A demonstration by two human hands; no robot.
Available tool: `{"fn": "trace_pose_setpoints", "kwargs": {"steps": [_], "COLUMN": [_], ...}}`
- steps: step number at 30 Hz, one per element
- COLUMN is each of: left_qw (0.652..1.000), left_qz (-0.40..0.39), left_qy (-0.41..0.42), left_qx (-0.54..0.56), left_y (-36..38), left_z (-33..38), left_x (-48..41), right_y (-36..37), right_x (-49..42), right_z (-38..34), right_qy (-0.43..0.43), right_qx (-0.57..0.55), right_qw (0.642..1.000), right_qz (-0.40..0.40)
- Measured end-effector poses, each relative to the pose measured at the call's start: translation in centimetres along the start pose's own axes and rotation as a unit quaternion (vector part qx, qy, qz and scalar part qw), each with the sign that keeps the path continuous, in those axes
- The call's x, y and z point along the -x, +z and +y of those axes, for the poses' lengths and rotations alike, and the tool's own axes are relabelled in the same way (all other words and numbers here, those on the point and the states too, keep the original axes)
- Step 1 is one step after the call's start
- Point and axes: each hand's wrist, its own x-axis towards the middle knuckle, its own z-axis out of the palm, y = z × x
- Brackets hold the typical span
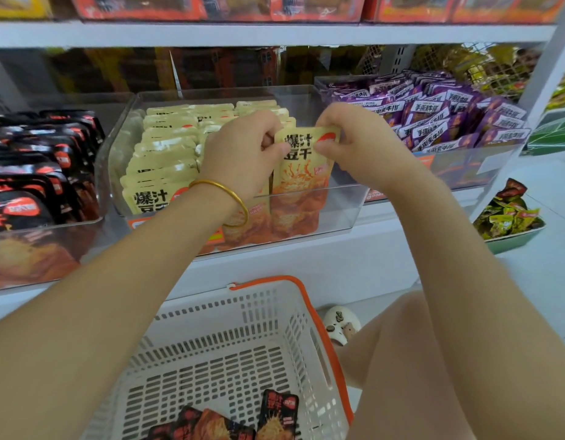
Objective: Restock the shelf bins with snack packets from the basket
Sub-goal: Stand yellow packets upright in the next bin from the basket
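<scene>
One yellow packet [301, 173] stands upright at the front of the middle bin [341, 206], centre frame. Two hands hold it. The left hand [243, 154] pinches its upper left edge and the right hand [360, 147] pinches its upper right corner. Behind it are rows of the same yellow packets, too tightly packed to count. Three clear bins sit side by side: the left bin [52, 228] holds black packets and the right bin [465, 168] holds purple ones. One bangle [233, 198] circles the left wrist. At the bottom, one white basket [243, 328] holds at least three black packs [279, 411].
</scene>
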Motion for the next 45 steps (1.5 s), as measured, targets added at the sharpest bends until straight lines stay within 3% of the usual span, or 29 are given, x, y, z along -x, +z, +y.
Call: {"fn": "trace_pose_setpoints", "kwargs": {"steps": [5, 10, 14, 20, 22, 25, 27, 29, 32, 34, 37, 40, 45], "left_qw": [0.991, 0.993, 0.986, 0.976, 0.977, 0.981, 0.982, 0.984, 0.975, 0.957, 0.893, 0.827, 0.819], "left_qz": [-0.040, -0.024, -0.038, -0.043, 0.000, 0.096, 0.104, 0.067, -0.074, -0.197, -0.396, -0.494, -0.505], "left_qy": [-0.032, -0.027, -0.027, -0.002, 0.028, 0.075, 0.096, 0.116, 0.129, 0.102, 0.009, -0.042, -0.072], "left_qx": [-0.127, -0.109, -0.162, -0.215, -0.211, -0.152, -0.122, -0.115, -0.166, -0.189, -0.214, -0.267, -0.261], "left_y": [0.5, 0.9, 1.6, 1.7, 1.5, 0.6, 0.4, 0.4, 0.1, -0.2, -1.0, -0.6, 0.1], "left_z": [-0.4, -0.3, -0.8, -0.7, -1.0, -1.9, -3.2, -5.0, -9.1, -12.5, -16.5, -19.1, -20.0], "left_x": [0.4, 0.3, 0.7, 1.1, 2.3, 5.8, 9.1, 12.7, 17.1, 19.9, 24.2, 26.3, 27.2], "right_y": [1.8, 1.9, 3.2, 3.5, 3.8, 4.3, 5.6, 8.6, 14.7, 19.1, 26.0, 31.7, 38.6], "right_x": [-0.3, -0.5, -0.2, 0.4, 1.5, 4.8, 7.1, 9.0, 10.7, 11.8, 14.5, 18.1, 23.2], "right_z": [0.5, 0.6, 0.6, 0.8, 0.9, -0.1, -1.7, -3.4, -5.2, -5.9, -6.3, -5.5, -5.5], "right_qy": [0.039, 0.063, 0.076, 0.091, 0.085, 0.077, 0.079, 0.086, 0.108, 0.108, 0.108, 0.094, 0.029], "right_qx": [0.028, 0.006, 0.011, -0.023, -0.021, -0.053, -0.091, -0.135, -0.157, -0.112, -0.064, -0.017, 0.020], "right_qw": [0.998, 0.997, 0.995, 0.994, 0.996, 0.977, 0.961, 0.969, 0.978, 0.953, 0.877, 0.824, 0.794], "right_qz": [-0.029, -0.043, -0.071, -0.053, 0.001, 0.194, 0.251, 0.190, -0.084, -0.261, -0.463, -0.559, -0.607]}}
